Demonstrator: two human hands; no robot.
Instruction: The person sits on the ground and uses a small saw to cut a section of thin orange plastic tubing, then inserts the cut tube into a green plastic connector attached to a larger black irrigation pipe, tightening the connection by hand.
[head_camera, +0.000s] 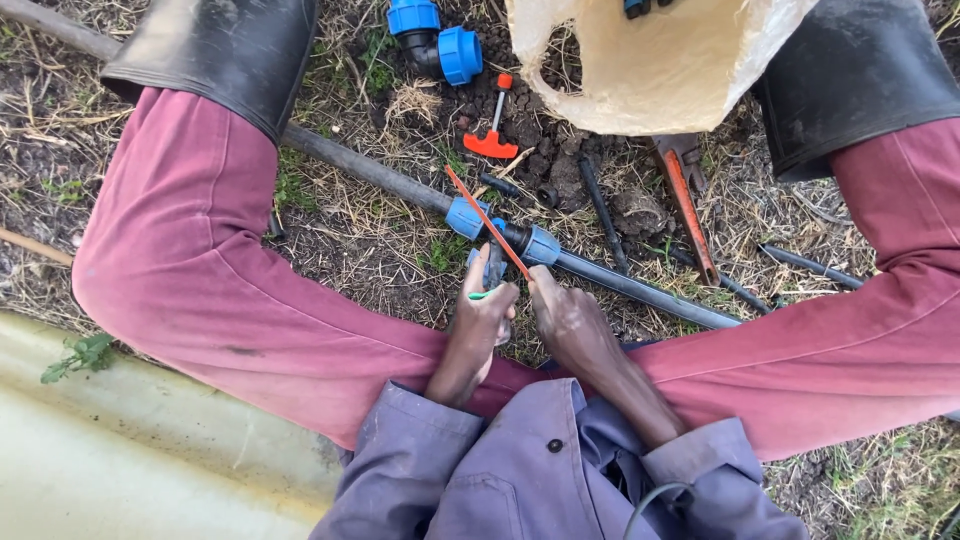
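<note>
Left hand (480, 320) clenched on a small green-tipped tool (487, 292), right hand (565, 320) gripping an orange blade (487, 222), both just below the blue coupling (503, 236). Pale plastic bag (650, 70) hung above it. Bare ground left open between the knees.

Maroon trousers (230, 290) cover both legs, tucked into black rubber boots (220, 45) at the frame's upper corners. Grey-blue jacket sleeves (420, 440), cuffs rolled, one dark button (548, 445), sit bottom centre.

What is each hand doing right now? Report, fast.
Left hand: closed on a small blue fitting.
Right hand: closed, fingertips at the thin orange strip.
</note>
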